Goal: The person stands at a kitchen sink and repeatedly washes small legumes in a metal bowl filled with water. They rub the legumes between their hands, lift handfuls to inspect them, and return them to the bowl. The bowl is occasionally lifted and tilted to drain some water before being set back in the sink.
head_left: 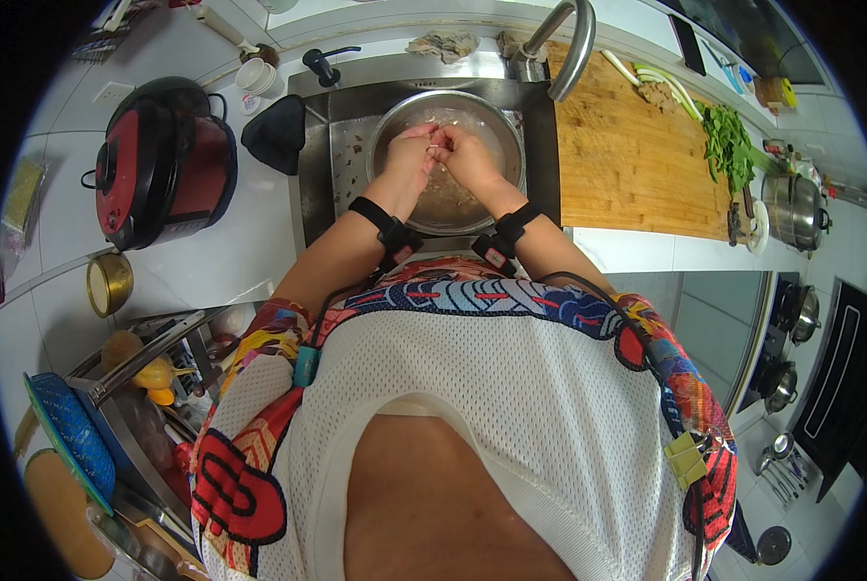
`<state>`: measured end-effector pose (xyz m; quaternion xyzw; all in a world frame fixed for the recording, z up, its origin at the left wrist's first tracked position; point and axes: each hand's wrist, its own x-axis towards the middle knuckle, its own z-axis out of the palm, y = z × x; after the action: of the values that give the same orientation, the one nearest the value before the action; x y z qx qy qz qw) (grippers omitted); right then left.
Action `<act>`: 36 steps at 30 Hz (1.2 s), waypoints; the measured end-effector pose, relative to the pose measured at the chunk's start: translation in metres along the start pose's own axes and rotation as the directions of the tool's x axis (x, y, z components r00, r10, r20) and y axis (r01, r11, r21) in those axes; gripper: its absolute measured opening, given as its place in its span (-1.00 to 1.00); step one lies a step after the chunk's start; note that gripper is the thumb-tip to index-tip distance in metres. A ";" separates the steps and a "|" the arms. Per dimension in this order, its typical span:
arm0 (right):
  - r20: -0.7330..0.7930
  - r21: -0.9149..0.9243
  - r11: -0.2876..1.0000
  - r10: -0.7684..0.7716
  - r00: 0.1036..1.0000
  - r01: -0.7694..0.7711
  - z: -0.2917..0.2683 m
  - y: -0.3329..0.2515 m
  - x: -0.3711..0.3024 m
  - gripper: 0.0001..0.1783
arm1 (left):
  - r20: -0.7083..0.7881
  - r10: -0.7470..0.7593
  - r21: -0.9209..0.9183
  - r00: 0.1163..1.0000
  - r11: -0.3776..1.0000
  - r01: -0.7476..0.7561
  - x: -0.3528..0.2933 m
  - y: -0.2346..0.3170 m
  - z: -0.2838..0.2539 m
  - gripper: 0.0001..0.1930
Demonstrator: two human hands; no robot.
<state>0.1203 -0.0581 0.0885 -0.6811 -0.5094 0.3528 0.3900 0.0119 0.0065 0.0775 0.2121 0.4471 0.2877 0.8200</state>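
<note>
A round metal basin of cloudy, brownish water stands in the sink. Over the water, my left hand and my right hand meet with fingertips touching. Both are closed in a pinch around something small and pale that I cannot make out. Bits of something float or lie in the water, too unclear to name. Small brown scraps stick to the sink floor left of the basin.
The curved faucet rises behind the sink's right corner. On the right lies a wooden cutting board with leafy greens and ginger. A red and black electric cooker stands left, near a black triangular container.
</note>
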 end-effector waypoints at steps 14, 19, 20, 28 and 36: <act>0.218 0.815 0.463 0.314 0.924 -0.350 -0.018 -0.001 0.000 -0.87 | -0.025 0.054 0.102 0.998 0.993 -0.051 -0.011 0.005 0.010 -0.79; 0.280 0.904 0.260 0.240 0.930 -0.339 -0.025 0.001 -0.001 -0.86 | 0.081 0.027 0.202 0.996 0.978 -0.043 -0.018 0.008 0.013 -0.84; 0.277 0.911 0.241 0.240 0.930 -0.334 -0.025 0.001 -0.001 -0.86 | 0.099 -0.007 0.219 0.995 0.976 -0.015 -0.020 0.009 0.014 -0.83; 0.326 0.905 0.217 0.195 0.925 -0.365 -0.024 0.006 0.000 -0.84 | 0.200 -0.044 0.263 0.979 0.965 -0.010 -0.021 0.013 0.011 -0.85; 0.334 0.913 0.153 0.255 0.907 -0.379 -0.031 0.010 0.006 -0.85 | 0.148 0.036 0.358 0.988 0.930 -0.088 -0.017 0.019 0.007 -0.89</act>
<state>0.1533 -0.0599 0.0933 -0.3645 -0.0457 0.6971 0.6158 0.0054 0.0088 0.1028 0.3936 0.4273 0.2106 0.7863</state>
